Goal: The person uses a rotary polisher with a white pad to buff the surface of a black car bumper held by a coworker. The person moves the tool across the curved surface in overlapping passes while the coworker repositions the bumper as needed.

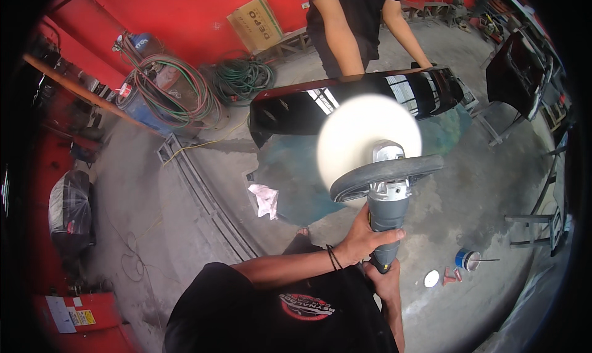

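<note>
Okay, left grip [365, 237] and right grip [385, 280] are clenching the polisher [388, 216], likely for steadiness, black panel [357, 86] sitting at 12 o'clock

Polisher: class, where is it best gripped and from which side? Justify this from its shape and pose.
Probably by its slim grey body, from the near side: it points back toward the person, narrow enough to wrap, while the wide white pad fills the far end. The curved black handle offers a second hold.
</note>
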Demonstrator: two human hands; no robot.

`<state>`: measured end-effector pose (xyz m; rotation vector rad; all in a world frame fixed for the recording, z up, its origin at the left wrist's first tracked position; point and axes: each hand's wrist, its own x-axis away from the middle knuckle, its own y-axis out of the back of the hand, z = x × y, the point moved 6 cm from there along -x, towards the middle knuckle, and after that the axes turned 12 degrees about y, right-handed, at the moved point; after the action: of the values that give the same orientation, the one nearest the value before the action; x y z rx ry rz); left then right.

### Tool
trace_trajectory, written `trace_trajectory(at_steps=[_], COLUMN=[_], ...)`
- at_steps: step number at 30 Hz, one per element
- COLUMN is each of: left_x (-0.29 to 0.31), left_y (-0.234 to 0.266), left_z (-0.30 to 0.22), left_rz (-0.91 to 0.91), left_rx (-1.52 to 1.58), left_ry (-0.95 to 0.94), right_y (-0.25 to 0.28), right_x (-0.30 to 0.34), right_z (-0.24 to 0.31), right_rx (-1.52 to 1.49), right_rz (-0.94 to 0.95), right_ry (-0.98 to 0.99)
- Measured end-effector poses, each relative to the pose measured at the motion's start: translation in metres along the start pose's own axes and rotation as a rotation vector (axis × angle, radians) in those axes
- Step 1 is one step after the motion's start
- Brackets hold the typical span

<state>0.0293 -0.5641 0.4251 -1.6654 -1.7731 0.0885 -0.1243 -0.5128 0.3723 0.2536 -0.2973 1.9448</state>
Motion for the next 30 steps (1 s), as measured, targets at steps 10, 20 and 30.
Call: trace_trajectory(at_steps=[10, 20, 30], left_x=[0.028, 0.054, 0.039], left_y=[0.080, 0.173, 0.163], left_z=[-0.004, -0.029, -0.048], left_rz=[-0.061, 0.016, -0.047], left_rx=[0.010, -0.028, -0.202], left_ry=[-0.030, 0.032, -0.190], right_y=[-0.073, -0.174, -0.194], right_x=[-0.007, -0.005, -0.012], right_z=[-0.015, -0.042, -0.029], right_rx=[0.113, 0.166, 0.094], right_rz=[0.024, -0.090, -0.276], right_ry=[0.059, 0.070, 0.221])
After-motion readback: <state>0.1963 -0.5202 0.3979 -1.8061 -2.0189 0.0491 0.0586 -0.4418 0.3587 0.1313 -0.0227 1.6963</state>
